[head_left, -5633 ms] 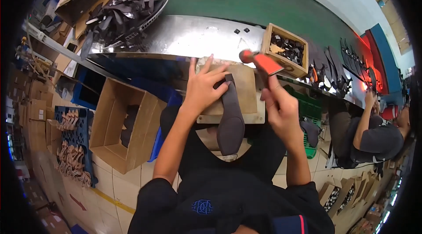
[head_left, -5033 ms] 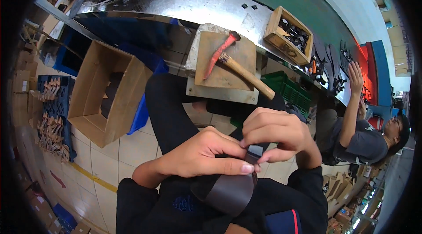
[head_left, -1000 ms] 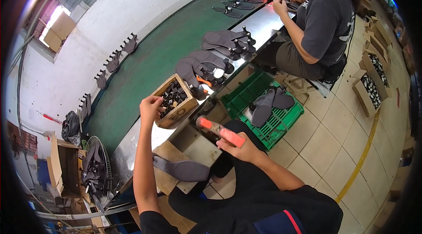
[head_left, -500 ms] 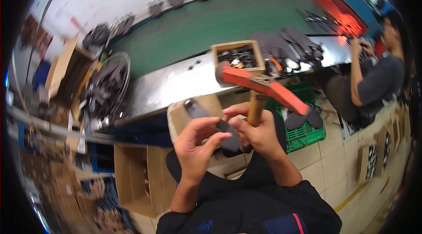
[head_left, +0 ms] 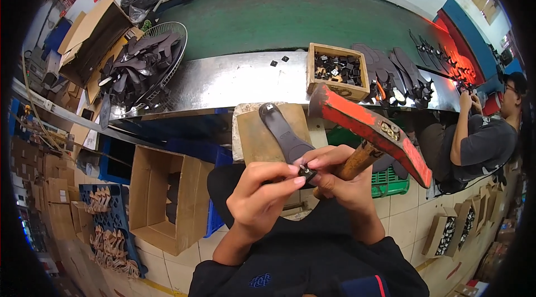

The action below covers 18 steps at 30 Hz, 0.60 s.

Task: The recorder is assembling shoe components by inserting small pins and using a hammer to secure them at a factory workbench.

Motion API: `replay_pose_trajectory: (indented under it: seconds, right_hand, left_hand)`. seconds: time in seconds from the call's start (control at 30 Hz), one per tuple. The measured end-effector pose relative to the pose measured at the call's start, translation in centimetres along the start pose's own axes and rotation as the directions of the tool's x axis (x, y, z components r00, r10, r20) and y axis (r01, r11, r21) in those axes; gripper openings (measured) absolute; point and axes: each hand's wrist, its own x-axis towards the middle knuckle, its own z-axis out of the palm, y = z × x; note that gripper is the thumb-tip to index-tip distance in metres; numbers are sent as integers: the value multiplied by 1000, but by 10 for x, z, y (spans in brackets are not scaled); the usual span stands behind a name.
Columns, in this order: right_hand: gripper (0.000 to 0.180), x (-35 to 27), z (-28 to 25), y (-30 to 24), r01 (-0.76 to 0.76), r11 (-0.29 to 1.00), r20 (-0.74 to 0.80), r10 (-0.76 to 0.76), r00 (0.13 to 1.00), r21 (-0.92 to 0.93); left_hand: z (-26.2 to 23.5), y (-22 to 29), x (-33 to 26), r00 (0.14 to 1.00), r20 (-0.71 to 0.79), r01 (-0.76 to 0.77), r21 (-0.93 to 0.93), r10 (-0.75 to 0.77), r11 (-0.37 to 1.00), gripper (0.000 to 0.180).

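Between the thumb and fingertips of my left hand [head_left: 259, 193] is a small black block [head_left: 306, 173] with a pale spot on its upper face. My right hand [head_left: 352, 185] is wrapped round the wooden handle of a hammer [head_left: 365, 157]. Its heavy, worn red head points up and away from me. The right fingertips also meet the small black block. Just beyond my hands, a dark grey shoe sole [head_left: 283, 135] lies on a worn block with a tan top [head_left: 251, 140]. The sole's near end is partly hidden by my fingers.
A wooden box [head_left: 338, 91] of small black pieces stands on the metal bench [head_left: 234, 82], with soles beside it. A wire basket [head_left: 181, 54] of soles is at left. Behind runs a green belt [head_left: 251, 23]. A co-worker [head_left: 491, 129] sits at right; an open carton [head_left: 142, 196] stands lower left.
My fingers have turned the small black block and brought it closer to the right hand. The hammer head has shifted right and looks larger. The whole view has also shifted.
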Motion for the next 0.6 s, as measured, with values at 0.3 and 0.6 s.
replay_pose_trajectory:
  seconds: [0.3,0.6]
  right_hand:
    - [23,-4,6,3,-93,994,-103,99,990,66]
    - [17,2,-18,33,-63,984,-67,75,995,164]
  left_hand:
    - [-1,-8,-4,978,119,-192,218,169,957,26]
    - [15,-29,-1,969,85,246,-187,-234,951,26]
